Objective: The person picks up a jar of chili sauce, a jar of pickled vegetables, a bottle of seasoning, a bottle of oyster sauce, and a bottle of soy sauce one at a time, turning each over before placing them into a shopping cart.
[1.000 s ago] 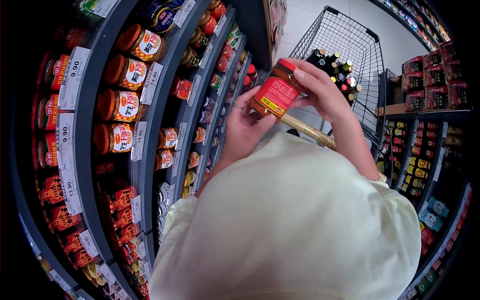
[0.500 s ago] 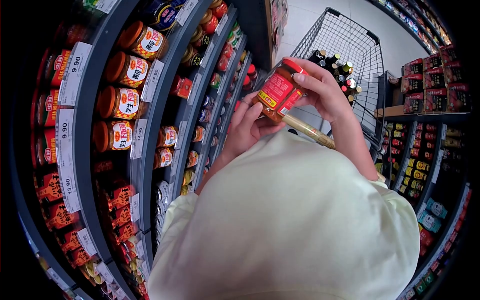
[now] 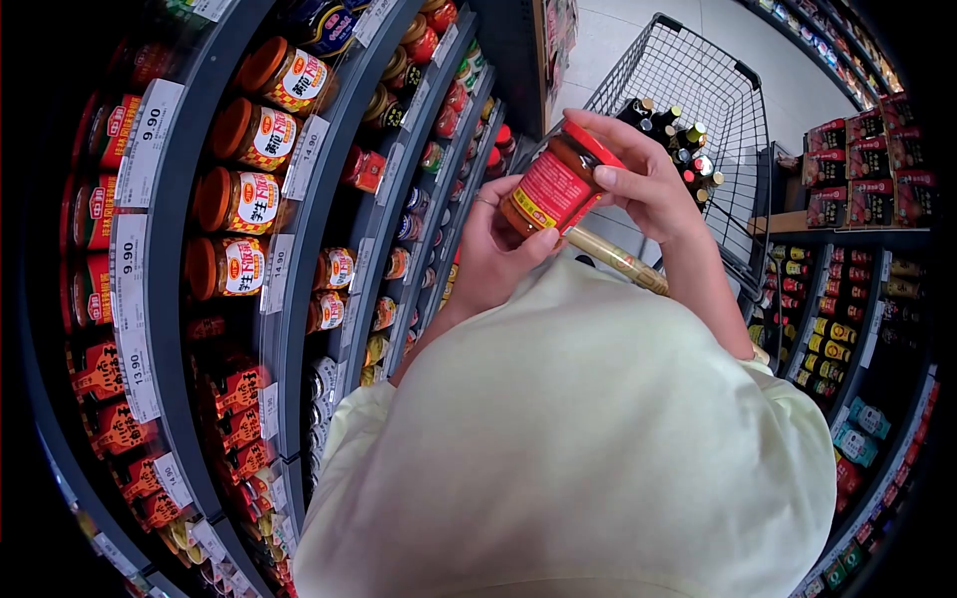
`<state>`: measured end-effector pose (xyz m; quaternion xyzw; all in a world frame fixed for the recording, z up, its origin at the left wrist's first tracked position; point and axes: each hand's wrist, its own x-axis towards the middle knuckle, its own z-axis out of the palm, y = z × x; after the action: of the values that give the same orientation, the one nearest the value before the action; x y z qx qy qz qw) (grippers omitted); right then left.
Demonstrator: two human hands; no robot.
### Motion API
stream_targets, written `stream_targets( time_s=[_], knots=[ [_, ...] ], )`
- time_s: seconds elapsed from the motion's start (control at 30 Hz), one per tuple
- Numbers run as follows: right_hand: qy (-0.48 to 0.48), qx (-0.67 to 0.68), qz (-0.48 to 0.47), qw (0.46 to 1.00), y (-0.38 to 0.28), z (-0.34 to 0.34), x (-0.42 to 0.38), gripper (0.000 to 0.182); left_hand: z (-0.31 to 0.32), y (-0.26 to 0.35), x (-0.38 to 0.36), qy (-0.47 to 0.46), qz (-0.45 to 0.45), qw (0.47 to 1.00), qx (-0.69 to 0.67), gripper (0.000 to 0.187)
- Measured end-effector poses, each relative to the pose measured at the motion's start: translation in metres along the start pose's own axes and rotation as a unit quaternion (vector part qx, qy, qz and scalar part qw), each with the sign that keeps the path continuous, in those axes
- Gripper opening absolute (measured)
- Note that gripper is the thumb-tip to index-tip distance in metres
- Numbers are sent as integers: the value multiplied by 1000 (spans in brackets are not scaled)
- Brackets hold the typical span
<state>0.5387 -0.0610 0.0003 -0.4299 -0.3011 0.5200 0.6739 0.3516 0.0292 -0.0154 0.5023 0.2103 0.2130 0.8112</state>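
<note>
A glass jar with a red lid and a red label is held tilted in front of my chest, its contents reddish brown. My left hand grips the lower end, thumb across the bottom edge of the label. Around the lid end my right hand is closed, with the thumb on the side by the lid. Small print and a yellow patch show on the label. Just below the jar, the gold-coloured handle of the shopping cart runs past my right wrist.
The wire shopping cart stands ahead, with several dark bottles inside. On the left, shelves carry orange-lidded jars and price tags. Red boxes and more stocked shelves are at the right.
The jar has turned in my hands, so the label's barcode side has rotated out of view. My left thumb has shifted right along its lower end.
</note>
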Motion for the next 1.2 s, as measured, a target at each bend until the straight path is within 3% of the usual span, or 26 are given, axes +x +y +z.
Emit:
stream_targets(
  time_s=[0.07,0.13,0.27,0.33,0.53,0.63,0.67,0.73,0.9,0.97,1.03,1.1,1.2],
  knots=[
    [-3,12,-7,1000,2,-1,0,69,-2,-5,0,12,35,999,19,62],
    [-7,23,-15,1000,5,-4,1,75,-4,-7,1,28,98,987,121,68],
    [-17,48,-26,998,14,-12,0,81,-5,4,-1,20,131,958,254,69],
    [-16,62,-27,998,16,-13,-1,82,-4,5,-1,43,208,899,382,76],
    [-30,76,-68,994,18,-16,-3,86,-4,1,3,55,307,852,419,83],
    [-16,52,-73,996,17,-17,-7,88,-6,-3,9,47,335,862,377,89],
    [-10,34,-60,998,14,-18,-7,89,-6,-2,8,44,335,862,378,89],
    [-1,16,-51,999,7,-19,-8,90,-5,1,8,28,246,902,353,97],
    [-3,-58,-38,998,-9,-29,-21,88,-1,1,23,-26,278,891,359,100],
    [29,-64,-39,997,-13,-34,-31,86,3,6,33,-82,286,877,376,97],
    [41,-24,-78,996,-18,-44,-43,70,9,7,47,-108,300,872,371,94],
    [71,-39,-94,992,-25,-53,-54,67,16,10,60,-192,280,858,385,94],
    [170,-70,-89,979,-33,-86,-75,69,21,13,73,-236,257,790,504,85]
  ],
)
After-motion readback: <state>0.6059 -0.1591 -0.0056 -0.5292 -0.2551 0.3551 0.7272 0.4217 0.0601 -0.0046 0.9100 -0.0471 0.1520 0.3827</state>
